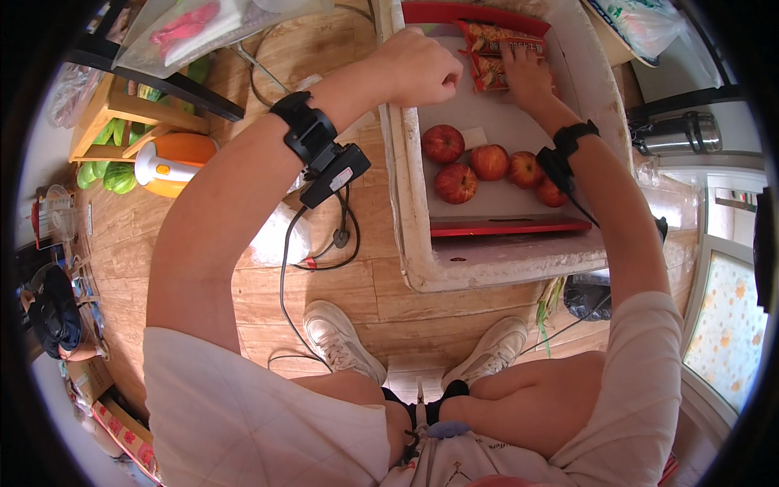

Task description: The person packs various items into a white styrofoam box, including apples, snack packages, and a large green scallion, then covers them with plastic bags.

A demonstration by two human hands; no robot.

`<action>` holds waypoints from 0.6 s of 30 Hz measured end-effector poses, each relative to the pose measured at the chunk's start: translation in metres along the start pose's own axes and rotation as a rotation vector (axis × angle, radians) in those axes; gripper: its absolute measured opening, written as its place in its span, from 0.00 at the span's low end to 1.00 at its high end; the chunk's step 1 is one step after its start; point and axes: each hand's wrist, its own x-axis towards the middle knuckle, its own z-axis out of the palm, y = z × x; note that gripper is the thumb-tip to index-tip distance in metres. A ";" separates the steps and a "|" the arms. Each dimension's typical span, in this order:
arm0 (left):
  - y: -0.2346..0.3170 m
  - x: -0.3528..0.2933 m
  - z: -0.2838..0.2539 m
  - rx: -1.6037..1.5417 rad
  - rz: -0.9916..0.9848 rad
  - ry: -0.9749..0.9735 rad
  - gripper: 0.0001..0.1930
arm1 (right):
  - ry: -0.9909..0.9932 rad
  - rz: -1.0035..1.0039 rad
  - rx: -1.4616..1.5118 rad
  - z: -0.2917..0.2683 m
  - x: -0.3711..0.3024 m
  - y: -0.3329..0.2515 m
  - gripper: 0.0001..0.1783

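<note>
Currently, your right hand [529, 77] is inside the white foam box [414, 235], resting on the red snack packets [491, 75] at the far end. At least two packets lie there, one partly over or against the other, next to the red far panel [438, 14]. The fingers of this hand are extended and slightly spaced across the packets; you cannot tell from this view whether they grip or only rest, as the thumb is hidden.

Your left hand [426, 69] is at the upper left of the box, above its left rim. Its fingers are curled inward into a loose fist; the palm faces away, so you cannot verify whether anything is inside. Contact with the rim cannot be confirmed.

Nearer to you, five red apples [489, 162] sit on the box floor: two at the left, one in the middle, two at the right, the last beside your right forearm. A small white card [474, 138] lies just behind the middle apple. A red near panel [511, 228] crosses the near end of the box.

Each of your wrists carries a black strapped device [337, 174]. Outside the box, locate the steel flask [690, 132] at the right and the orange-and-white appliance [174, 162] at the left, on the wood-patterned floor [377, 280].
</note>
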 end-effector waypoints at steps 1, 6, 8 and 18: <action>-0.003 -0.005 -0.001 0.009 -0.013 -0.007 0.09 | -0.028 -0.110 0.079 -0.031 -0.002 -0.017 0.43; 0.004 0.008 -0.002 0.026 0.010 -0.004 0.08 | 0.020 -0.474 -0.288 -0.016 0.014 -0.031 0.51; 0.002 0.005 -0.003 0.008 -0.002 -0.024 0.08 | -0.035 -0.437 -0.298 -0.012 0.020 -0.040 0.50; 0.002 0.010 0.000 0.014 0.050 0.050 0.09 | -0.156 -0.351 -0.349 0.018 0.027 -0.016 0.38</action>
